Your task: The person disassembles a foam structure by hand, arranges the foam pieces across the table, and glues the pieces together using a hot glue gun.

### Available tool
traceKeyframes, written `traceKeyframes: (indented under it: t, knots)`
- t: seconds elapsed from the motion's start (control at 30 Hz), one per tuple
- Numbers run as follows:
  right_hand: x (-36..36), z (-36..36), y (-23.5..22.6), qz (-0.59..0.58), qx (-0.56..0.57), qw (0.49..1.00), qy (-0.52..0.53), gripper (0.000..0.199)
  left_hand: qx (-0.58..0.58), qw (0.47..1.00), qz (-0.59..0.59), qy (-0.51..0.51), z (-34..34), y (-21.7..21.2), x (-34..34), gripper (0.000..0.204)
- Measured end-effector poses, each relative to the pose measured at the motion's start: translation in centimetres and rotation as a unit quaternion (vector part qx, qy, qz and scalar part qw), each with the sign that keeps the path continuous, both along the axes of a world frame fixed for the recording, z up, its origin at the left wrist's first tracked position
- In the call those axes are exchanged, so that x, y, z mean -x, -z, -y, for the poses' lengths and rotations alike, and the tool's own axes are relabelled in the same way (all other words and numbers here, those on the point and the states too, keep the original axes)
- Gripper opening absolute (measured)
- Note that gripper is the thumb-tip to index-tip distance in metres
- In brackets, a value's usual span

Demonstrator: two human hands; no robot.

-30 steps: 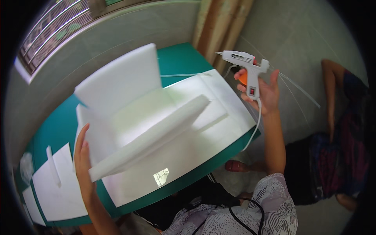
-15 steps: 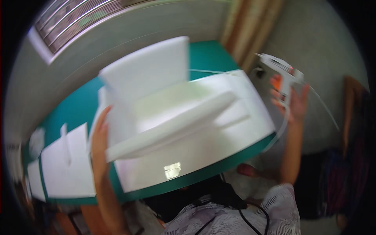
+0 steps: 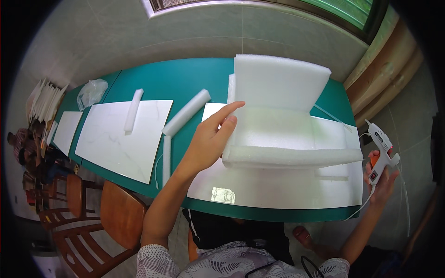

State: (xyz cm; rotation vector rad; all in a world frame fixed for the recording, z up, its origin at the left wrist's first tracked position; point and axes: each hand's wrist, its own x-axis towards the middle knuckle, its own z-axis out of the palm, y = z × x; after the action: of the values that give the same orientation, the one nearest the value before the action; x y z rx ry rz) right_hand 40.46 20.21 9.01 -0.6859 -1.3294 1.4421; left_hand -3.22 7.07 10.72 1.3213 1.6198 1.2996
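A white foam structure [image 3: 278, 85] stands on a glossy white board, with a tall back panel and a low front strip. My left hand [image 3: 211, 139] is at its left end, index finger and thumb reaching over the side wall; the other fingers are partly hidden. Off the table's right end, my right hand [image 3: 382, 185] grips a white hot glue gun [image 3: 381, 150] with an orange trigger. The gun's nozzle points up and left, close to the foam's right end but apart from it. A long clear glue stick [image 3: 407, 204] hangs behind it.
Several loose foam strips [image 3: 187, 111] lie left of my left hand, one on a second white board [image 3: 111, 139]. A crumpled plastic bag [image 3: 92, 92] rests farther left on the green table [image 3: 185, 74]. Wooden chairs [image 3: 120, 215] stand at the near left. The gun's cord [image 3: 361, 208] trails toward the table edge.
The view has swung left and steadied, showing more of the table's left side. My left hand stays at the foam's left end. The glue gun remains in my right hand, now lower in view.
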Motion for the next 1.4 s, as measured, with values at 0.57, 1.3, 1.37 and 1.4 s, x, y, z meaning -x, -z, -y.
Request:
traceKeyframes:
  t: [0.57, 1.3, 1.37, 1.4]
  knots:
    - [2.1, 1.3, -1.3, 0.013, 0.003, 0.999, -0.041, 0.097, -0.001, 0.999, -0.051, -0.002, -0.4, -1.6, -1.2, 0.042]
    - [1.9, 0.9, -0.2, -0.04, 0.014, 0.997, -0.07, 0.079, -0.06, 0.995, -0.081, 0.016, -0.8, -1.5, -2.0, 0.048]
    - [1.9, 0.8, -0.1, -0.034, 0.008, 0.997, -0.067, 0.079, -0.057, 0.995, -0.079, 0.02, -0.9, -1.8, -2.1, 0.048]
    - [1.9, 0.8, -0.1, -0.034, 0.009, 0.997, -0.066, 0.079, -0.056, 0.995, -0.077, 0.022, -0.9, -1.8, -2.2, 0.048]
